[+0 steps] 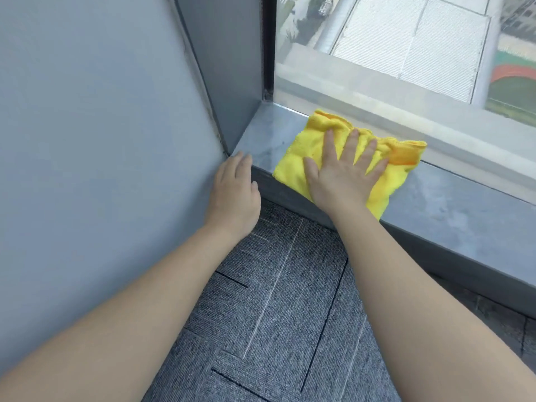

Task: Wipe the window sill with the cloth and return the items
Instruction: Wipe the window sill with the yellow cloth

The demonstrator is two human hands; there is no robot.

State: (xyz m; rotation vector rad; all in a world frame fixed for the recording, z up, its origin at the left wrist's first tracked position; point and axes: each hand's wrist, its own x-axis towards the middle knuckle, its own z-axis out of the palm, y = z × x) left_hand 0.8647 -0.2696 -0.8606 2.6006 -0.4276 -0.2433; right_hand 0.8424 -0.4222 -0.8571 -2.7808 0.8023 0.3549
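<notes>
Left hand (pixel 235 192) lying open and empty, fingertips touching sill corner beside grey wall panel (pixel 101 140), likely bracing body during lean. Right hand (pixel 345 175) pressing flat, fingers spread, on yellow cloth (pixel 307 149), spreading pressure for wiping. Cloth sitting near left end of window sill (pixel 435 198), bunching against glass (pixel 406 53). Sill running off frame right; items to return not showing.
</notes>
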